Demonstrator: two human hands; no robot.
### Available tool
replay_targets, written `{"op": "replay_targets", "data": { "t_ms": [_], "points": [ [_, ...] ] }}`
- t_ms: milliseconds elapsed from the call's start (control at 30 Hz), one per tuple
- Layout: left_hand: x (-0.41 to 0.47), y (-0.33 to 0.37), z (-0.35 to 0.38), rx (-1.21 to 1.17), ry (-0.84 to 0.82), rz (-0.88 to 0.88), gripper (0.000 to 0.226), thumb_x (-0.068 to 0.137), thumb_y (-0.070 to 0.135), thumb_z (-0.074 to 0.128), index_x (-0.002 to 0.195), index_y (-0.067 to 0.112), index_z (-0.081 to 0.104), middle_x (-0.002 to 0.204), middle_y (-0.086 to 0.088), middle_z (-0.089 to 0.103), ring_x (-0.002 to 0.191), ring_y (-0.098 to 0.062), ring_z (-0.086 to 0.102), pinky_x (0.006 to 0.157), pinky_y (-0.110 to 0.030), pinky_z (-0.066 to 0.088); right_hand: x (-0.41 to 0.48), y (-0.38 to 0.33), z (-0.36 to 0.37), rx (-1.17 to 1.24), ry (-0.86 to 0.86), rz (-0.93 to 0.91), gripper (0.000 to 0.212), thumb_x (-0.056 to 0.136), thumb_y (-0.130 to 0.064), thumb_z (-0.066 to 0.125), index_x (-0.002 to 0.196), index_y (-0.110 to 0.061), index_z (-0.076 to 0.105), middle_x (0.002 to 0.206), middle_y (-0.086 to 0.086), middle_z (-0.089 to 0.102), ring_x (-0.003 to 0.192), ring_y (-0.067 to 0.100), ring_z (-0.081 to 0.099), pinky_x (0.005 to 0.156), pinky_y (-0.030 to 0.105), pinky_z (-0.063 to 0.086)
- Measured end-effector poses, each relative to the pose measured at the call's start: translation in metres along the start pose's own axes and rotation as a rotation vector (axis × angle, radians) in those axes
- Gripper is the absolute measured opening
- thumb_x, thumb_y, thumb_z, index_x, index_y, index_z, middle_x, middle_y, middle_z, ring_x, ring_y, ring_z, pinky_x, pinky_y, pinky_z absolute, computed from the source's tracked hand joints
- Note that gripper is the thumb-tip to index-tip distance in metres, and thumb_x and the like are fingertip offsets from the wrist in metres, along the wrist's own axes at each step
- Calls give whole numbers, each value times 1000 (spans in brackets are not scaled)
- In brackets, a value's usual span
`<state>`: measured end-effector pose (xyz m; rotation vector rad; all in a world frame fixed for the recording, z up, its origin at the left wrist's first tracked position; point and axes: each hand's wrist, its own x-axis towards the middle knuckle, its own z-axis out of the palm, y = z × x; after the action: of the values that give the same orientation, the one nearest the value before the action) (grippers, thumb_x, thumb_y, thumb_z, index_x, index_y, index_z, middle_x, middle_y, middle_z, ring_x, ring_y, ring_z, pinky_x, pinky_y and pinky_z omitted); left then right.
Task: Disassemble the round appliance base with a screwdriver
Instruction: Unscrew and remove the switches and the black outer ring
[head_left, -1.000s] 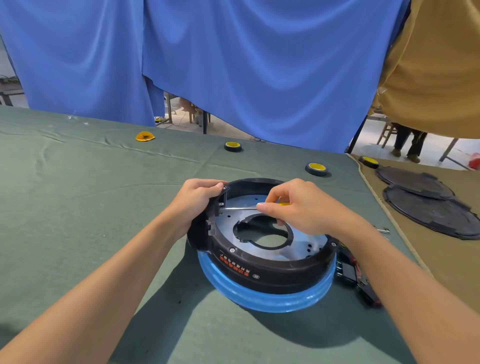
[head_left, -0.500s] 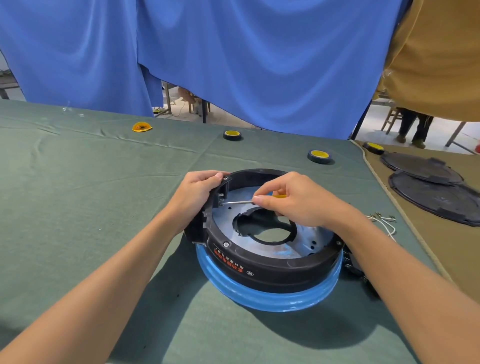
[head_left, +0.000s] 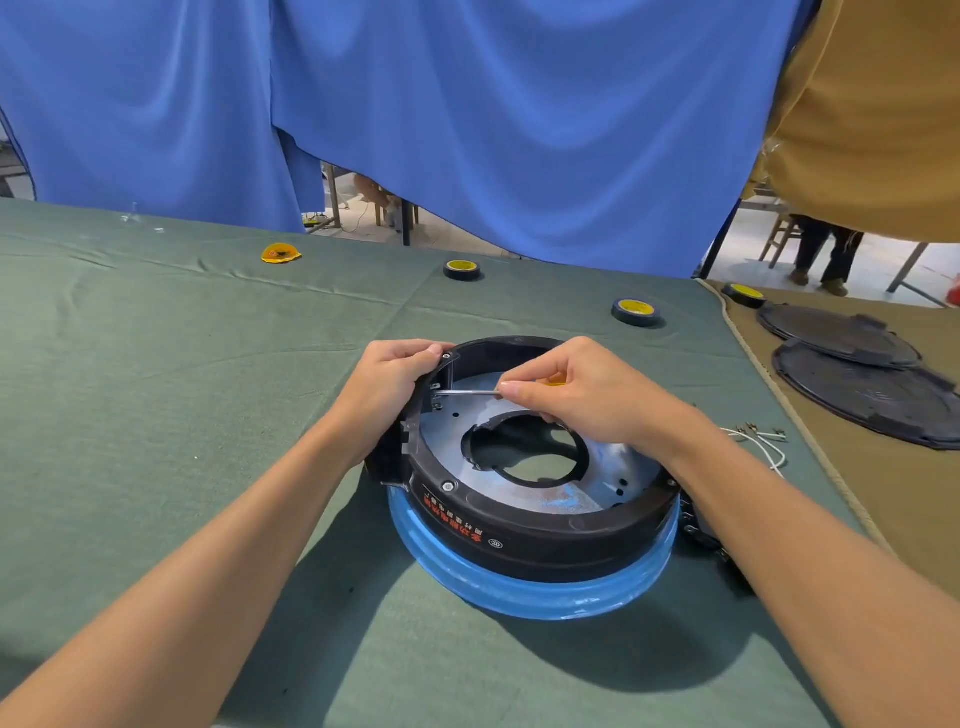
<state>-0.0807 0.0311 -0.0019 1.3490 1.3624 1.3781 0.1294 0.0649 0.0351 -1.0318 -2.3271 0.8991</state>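
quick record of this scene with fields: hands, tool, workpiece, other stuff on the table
left hand: left hand grips the far-left rim of the appliance base
right hand: right hand pinches the screwdriver
tool: shaft lies nearly level, tip at a bracket inside the left wall
workpiece: black ring, metal plate with a central hole, blue band below
table: green cloth
nearby: three tape rolls, two black round covers, white wires

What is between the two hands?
The screwdriver, its metal shaft reaching from the right hand toward the left hand, in the head view.
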Motion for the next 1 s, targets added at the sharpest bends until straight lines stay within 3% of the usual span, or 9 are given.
{"op": "replay_targets", "data": {
  "t_ms": [100,267,400,500,567,633,767,933,1000],
  "points": [
    [2,1,2,15,30,-20,27,99,13,49,96,17,76,89,-7,76,85,-23,73,79,-36,57,3,-2,-1,12,-5,-12,15,90,-34,64,85,-31,77,52,-9,48,54,11,37,58,29,37],
    [3,3,4,24,38,-30,33,97,10,50,85,23,79,87,-7,76,84,-24,73,82,-39,56,9,-12,-5,16,-39,-12,17,90,-26,65,79,-21,77,49,-10,40,52,11,31,55,27,31],
    [3,2,4,33,59,-41,32,96,11,50,87,22,79,88,-8,76,86,-25,73,85,-42,56,10,-21,-8,-94,-42,-7,18,90,-28,64,75,-32,73,43,-11,45,41,6,36,44,13,28],
    [2,2,4,30,83,-55,31,97,12,50,87,21,78,87,-7,76,84,-24,73,84,-42,56,0,-24,-4,-186,14,34,16,90,-38,62,77,-38,71,53,-14,55,52,4,46,55,23,39],
    [2,3,5,44,107,-64,30,97,12,50,90,20,78,86,-7,76,84,-25,73,86,-45,56,-12,-23,0,-282,117,80,16,92,-42,58,87,-36,72,67,-17,62,69,5,55,66,29,44],
    [3,3,6,58,138,-73,29,97,12,50,90,20,78,84,-6,76,84,-26,73,87,-47,56,-29,-21,6,-360,302,151,22,94,-43,52,95,-34,71,87,-10,70,88,19,60,77,37,50],
    [4,4,12,90,254,-84,32,95,12,50,83,26,76,83,-2,76,87,-24,71,88,-45,56,-61,-29,31,-418,760,171,24,95,-44,48,95,-30,67,82,-3,70,79,29,60,62,33,44],
    [1,1,20,84,389,-82,27,96,12,46,107,19,70,104,-4,71,104,-24,65,98,-47,49,-55,-24,52,-459,820,156,27,98,-41,44,100,-30,68,77,-2,68,82,25,53,71,34,25],
    [-3,-1,18,55,389,-53,31,98,9,43,113,19,67,110,-3,69,108,-21,63,100,-44,48,-48,-16,48,-432,855,125,26,98,-38,46,101,-27,69,78,1,69,83,26,51,70,34,25]
  ]
}}
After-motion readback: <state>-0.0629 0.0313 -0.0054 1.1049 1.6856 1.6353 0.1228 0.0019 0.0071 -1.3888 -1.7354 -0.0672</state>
